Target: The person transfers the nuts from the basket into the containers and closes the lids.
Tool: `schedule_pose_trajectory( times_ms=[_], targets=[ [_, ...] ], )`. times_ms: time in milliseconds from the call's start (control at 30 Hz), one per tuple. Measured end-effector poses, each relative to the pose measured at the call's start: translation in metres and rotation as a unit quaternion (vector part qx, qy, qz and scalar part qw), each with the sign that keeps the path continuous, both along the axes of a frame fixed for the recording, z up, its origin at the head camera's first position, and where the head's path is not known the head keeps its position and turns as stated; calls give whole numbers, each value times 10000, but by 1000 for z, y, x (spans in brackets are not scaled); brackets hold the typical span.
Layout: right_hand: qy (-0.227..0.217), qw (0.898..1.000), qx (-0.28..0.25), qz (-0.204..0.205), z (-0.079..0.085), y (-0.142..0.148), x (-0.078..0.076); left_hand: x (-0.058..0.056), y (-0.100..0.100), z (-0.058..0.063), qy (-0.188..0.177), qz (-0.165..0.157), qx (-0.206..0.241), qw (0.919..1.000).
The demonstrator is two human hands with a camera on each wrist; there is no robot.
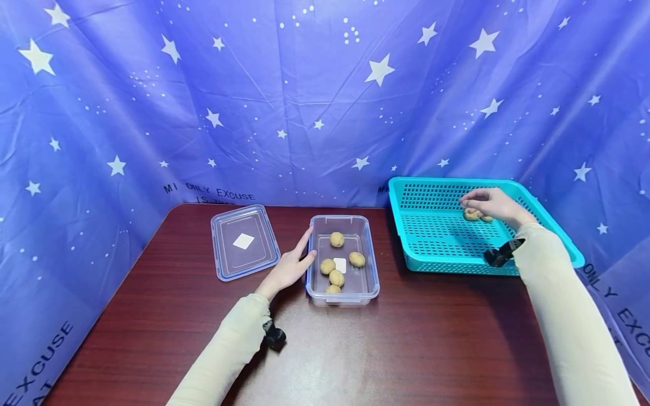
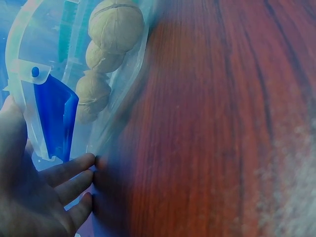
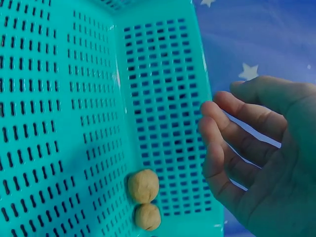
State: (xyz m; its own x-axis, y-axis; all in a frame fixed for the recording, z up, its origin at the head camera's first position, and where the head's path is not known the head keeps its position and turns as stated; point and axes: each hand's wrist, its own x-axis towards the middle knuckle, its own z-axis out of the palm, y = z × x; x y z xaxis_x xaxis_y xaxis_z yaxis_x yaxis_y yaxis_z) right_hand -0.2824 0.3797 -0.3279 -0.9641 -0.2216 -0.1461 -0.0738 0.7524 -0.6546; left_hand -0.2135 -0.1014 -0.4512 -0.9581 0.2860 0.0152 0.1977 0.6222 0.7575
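My left hand (image 1: 289, 268) rests against the left side of a clear plastic container (image 1: 345, 298), its fingers mostly straight along the wall. Several walnuts (image 1: 357, 259) lie on the container's floor. In the left wrist view, that hand's fingertips touch the container beside a blue clip (image 2: 55, 116). Over the turquoise basket (image 1: 426, 234) hovers my right hand (image 1: 495, 206), fingers loosely bent. The right wrist view shows nothing held in the right hand (image 3: 266, 143). Two walnuts (image 3: 143, 186) sit at the basket's far side, below the hand and apart from it.
A clear lid (image 1: 228, 248) with a blue edge and a white diamond label lies left of the container on the dark red wooden table (image 1: 406, 349). Behind the table hangs a blue curtain (image 1: 304, 113) with stars. Black cameras are strapped to both wrists.
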Motion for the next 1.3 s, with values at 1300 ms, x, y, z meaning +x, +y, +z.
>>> schedule_pose_trajectory(
  times_ms=[1300],
  targets=[
    [-570, 9946, -519, -692, -38, 31, -27, 0, 0, -1, 64, -60, 97, 9999]
  ],
)
